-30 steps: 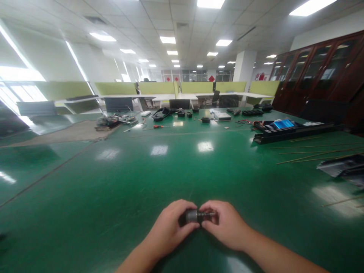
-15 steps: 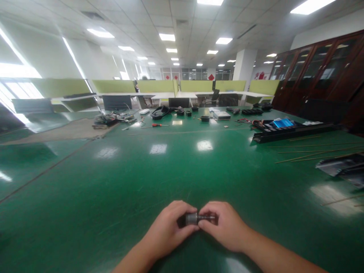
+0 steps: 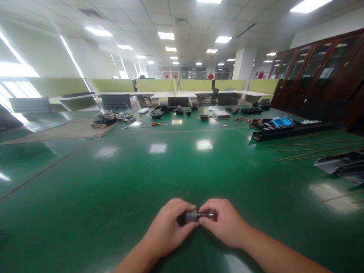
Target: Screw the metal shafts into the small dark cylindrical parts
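Low over the near part of the green table [image 3: 148,178], my two hands meet at one small object. My left hand [image 3: 173,223] is closed, thumb and fingers around a short grey metal cylinder [image 3: 191,216]. From its right end runs a thin dark shaft-like part [image 3: 207,215], which my right hand [image 3: 224,222] pinches between thumb and fingers. The object lies sideways. Its exact kind is too small and blurred to tell, and my fingers hide both ends.
Far across the table lie a red-handled screwdriver [image 3: 159,124], several small black boxes and a white box [image 3: 221,114]. To the right are a long black tray [image 3: 290,131] with a blue item, thin rods [image 3: 307,154] and dark metal channels [image 3: 341,167]. A parts heap [image 3: 105,118] sits far left.
The view has shifted very slightly. Both hands keep the same hold on the cylinder and its shaft, with hardly any visible movement.
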### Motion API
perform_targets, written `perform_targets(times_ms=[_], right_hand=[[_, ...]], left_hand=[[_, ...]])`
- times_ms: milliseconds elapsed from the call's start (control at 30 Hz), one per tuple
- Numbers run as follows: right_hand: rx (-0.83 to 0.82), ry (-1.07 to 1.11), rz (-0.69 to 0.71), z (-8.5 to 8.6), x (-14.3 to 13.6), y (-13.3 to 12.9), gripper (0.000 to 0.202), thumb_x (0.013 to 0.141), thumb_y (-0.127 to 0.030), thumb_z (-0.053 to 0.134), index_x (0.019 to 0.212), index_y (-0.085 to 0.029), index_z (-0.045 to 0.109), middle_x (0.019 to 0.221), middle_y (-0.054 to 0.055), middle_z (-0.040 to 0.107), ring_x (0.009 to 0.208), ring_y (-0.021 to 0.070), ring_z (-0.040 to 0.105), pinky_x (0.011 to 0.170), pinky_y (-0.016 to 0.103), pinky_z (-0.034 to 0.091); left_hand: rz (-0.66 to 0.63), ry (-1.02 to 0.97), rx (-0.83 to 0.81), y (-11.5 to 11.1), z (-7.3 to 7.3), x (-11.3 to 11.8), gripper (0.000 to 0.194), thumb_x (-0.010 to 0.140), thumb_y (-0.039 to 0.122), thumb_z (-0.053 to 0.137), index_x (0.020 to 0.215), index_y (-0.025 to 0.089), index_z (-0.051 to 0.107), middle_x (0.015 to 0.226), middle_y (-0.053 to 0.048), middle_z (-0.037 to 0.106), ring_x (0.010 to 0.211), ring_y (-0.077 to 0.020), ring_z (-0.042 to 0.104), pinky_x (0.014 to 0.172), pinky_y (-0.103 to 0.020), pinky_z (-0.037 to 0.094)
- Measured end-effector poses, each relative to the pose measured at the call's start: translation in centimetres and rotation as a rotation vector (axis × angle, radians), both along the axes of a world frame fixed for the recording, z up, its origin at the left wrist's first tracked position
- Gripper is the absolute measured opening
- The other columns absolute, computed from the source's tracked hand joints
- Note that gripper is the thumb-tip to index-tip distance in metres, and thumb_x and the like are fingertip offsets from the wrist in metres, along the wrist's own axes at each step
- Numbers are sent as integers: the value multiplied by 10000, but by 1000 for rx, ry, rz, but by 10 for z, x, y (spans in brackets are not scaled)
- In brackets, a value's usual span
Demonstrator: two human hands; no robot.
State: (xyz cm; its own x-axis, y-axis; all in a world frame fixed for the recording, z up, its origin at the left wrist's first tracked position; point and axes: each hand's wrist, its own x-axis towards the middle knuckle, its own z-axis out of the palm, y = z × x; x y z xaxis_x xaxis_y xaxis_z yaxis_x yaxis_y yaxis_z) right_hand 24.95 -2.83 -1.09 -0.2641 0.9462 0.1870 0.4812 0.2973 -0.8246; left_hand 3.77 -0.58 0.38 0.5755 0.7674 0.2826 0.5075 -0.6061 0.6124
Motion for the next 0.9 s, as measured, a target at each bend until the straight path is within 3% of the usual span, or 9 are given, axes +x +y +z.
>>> perform_targets(times_ms=[300, 900], right_hand=[[-16, -8, -14, 1, 0, -1, 85, 783, -178, 704, 832, -199, 769, 779, 10, 723, 716, 162, 625, 644, 246, 414], [-25, -20, -32, 1, 0, 0, 71, 780, -172, 698, 806, -191, 761, 741, 3, 702, 682, 152, 598, 608, 237, 392]], left_hand=[[14, 22, 18, 2, -2, -2, 222, 811, 265, 732, 1029, 234, 701, 955, -43, 713, 930, -226, 639, 877, -366, 503], [34, 26, 59, 2, -2, -4, 231, 795, 243, 738, 1024, 239, 705, 955, -41, 720, 929, -232, 652, 847, -354, 528]])
